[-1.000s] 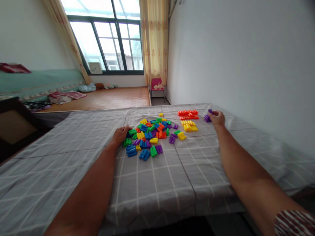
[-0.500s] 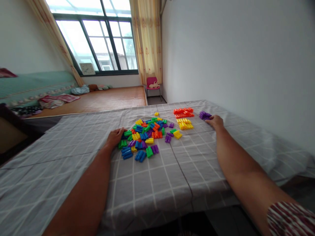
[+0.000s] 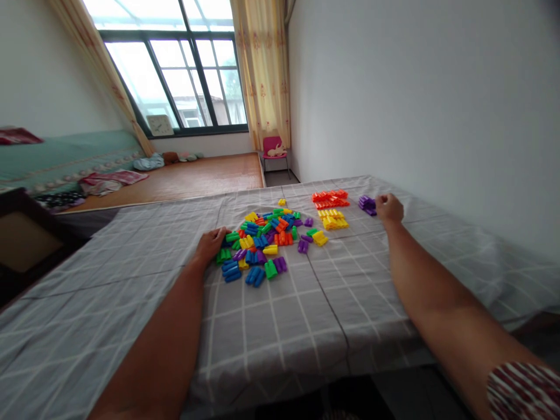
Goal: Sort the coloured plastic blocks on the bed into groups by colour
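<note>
A heap of mixed plastic blocks [image 3: 262, 242] in blue, green, yellow, orange and purple lies on a grey checked sheet [image 3: 271, 326]. My left hand [image 3: 210, 243] rests palm down at the heap's left edge, fingers curled over blocks there. To the right lie a sorted row of orange blocks [image 3: 330, 199], a row of yellow blocks [image 3: 333, 219] and a small group of purple blocks [image 3: 366, 203]. My right hand [image 3: 388, 207] is lifted just right of the purple group, its fingers curled into a loose fist; nothing shows in it.
A white wall [image 3: 415, 99] runs close along the right side. Beyond the sheet are a wooden floor [image 3: 184, 178], a small pink chair [image 3: 275, 149], a window with curtains [image 3: 192, 64] and a green-covered bed [image 3: 61, 154] at left.
My right hand has come off the purple blocks, lifted a little and curled up beside them. My left hand has stayed at the heap's edge. The view shifted slightly.
</note>
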Available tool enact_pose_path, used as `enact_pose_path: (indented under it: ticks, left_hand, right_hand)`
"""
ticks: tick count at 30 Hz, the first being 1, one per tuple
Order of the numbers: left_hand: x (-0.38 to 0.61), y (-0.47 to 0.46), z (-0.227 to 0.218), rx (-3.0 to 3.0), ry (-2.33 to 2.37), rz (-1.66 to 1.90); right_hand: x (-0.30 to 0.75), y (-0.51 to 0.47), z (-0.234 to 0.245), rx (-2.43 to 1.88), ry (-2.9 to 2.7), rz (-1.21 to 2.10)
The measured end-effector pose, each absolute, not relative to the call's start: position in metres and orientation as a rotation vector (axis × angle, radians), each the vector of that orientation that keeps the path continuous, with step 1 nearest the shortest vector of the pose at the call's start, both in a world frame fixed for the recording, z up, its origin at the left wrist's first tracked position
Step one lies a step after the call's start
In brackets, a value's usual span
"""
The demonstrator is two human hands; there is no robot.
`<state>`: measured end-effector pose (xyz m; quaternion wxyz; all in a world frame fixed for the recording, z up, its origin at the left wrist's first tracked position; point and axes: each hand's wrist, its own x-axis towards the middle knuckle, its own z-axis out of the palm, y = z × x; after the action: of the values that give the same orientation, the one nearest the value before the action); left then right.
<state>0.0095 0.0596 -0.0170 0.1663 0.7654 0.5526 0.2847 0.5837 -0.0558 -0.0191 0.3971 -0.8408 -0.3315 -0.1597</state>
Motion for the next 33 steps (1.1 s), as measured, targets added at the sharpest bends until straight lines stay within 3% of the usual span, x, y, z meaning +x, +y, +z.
enact_pose_path:
  ticks: [4,11,15,24,33]
  left_hand:
    - [0.009,0.061,-0.020,2.180,1.581,0.806]
    - [0.009,0.062,-0.022,2.166,1.564,0.820]
    - [0.010,0.060,-0.020,2.174,1.565,0.804]
    - [0.011,0.056,-0.015,2.174,1.566,0.811]
    - [0.008,0.060,-0.018,2.133,1.542,0.834]
  right_hand:
    - [0.541,-0.044,0.005,-1.821,-1.139,-0.337]
    - [0.433,-0.048,0.023,-1.239,-2.059,0.702]
    - [0.407,-0.052,0.012,-1.093,-2.220,0.953]
    - [0.433,-0.040,0.014,-1.162,-2.046,0.889]
    - [0.602,-0.046,-0.024,-1.739,-0.716,0.050]
